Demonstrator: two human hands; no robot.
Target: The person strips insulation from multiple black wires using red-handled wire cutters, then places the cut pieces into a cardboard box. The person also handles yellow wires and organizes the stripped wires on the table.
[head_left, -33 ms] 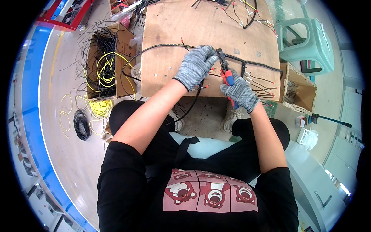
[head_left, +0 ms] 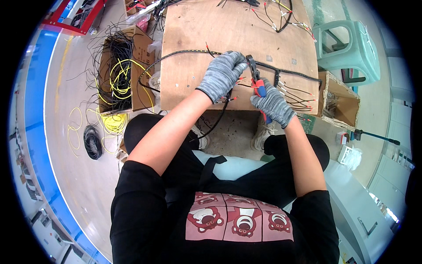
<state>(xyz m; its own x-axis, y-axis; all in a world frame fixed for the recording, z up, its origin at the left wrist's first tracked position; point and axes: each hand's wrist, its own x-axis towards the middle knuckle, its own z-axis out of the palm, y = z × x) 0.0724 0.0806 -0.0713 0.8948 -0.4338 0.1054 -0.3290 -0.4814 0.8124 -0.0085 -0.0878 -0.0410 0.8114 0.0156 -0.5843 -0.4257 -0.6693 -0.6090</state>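
My right hand (head_left: 273,104), in a grey knit glove, is wrapped round the red-and-blue handles of a pair of pliers (head_left: 260,89). Their dark jaws point away from me, close to the fingertips of my left hand (head_left: 223,74). That hand wears a matching glove, its fingers closed on a black wire harness (head_left: 184,51) at the middle of the wooden board (head_left: 184,94). The harness runs out on both sides of the glove. Thin wires with red tips (head_left: 295,100) branch from it at the right. What the jaws touch is too small to make out.
Left of the board stands a cardboard box (head_left: 143,55) full of black and yellow wire, with a yellow coil (head_left: 115,123) and a black coil (head_left: 92,142) on the floor. A green plastic stool (head_left: 365,57) and another open box (head_left: 349,108) stand right. More wiring (head_left: 285,22) lies farther up.
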